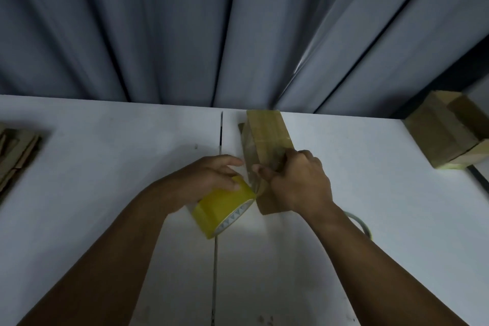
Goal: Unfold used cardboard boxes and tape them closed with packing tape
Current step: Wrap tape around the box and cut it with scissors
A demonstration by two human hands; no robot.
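Observation:
A small brown cardboard box (267, 135) stands on the white table (105, 167) just right of centre, its top shiny with tape. My left hand (203, 180) grips a yellow roll of packing tape (225, 209) beside the box's near left corner. A clear strip of tape runs from the roll up the box's left side. My right hand (299, 182) lies over the near end of the box, thumb pressing the strip against it and fingers curled over the top.
A stack of flattened cardboard (16, 156) lies at the table's left edge. Taped boxes (447, 132) sit at the far right. A second tape ring (362, 225) peeks out under my right forearm. Grey curtains (185, 29) hang behind the table.

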